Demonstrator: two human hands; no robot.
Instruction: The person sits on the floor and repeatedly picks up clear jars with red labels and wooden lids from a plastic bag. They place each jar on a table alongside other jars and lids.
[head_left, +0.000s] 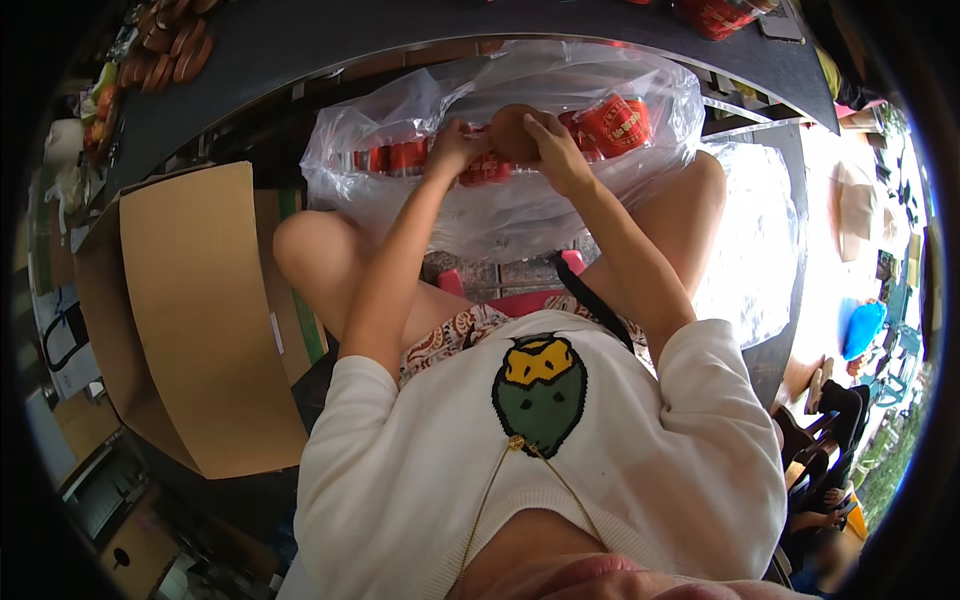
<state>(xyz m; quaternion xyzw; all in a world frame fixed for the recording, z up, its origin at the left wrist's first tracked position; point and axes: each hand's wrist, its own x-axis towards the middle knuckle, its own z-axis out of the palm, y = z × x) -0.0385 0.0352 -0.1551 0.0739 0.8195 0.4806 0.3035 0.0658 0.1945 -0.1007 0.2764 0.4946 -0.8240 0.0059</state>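
A flat round brown disc (511, 135) is in my right hand (561, 150), with fingers over its right edge. My left hand (454, 148) is at the disc's left side, fingers bent; whether it grips the disc or something beside it is unclear. Both hands are over a large clear plastic bag (480, 225) spread before my knees. Inside it lie several clear containers with red labels (409, 159). One larger red-labelled container (619, 126) lies tilted at the right, its label bearing gold writing.
A dark table (337, 45) curves across the far side, with stacked brown pieces (176, 45) at its left and a red-labelled container (716, 16) at its right. An open cardboard box (202, 322) stands at my left. Clear plastic wrap (750, 240) lies at my right. Another person's hand (834, 496) shows at lower right.
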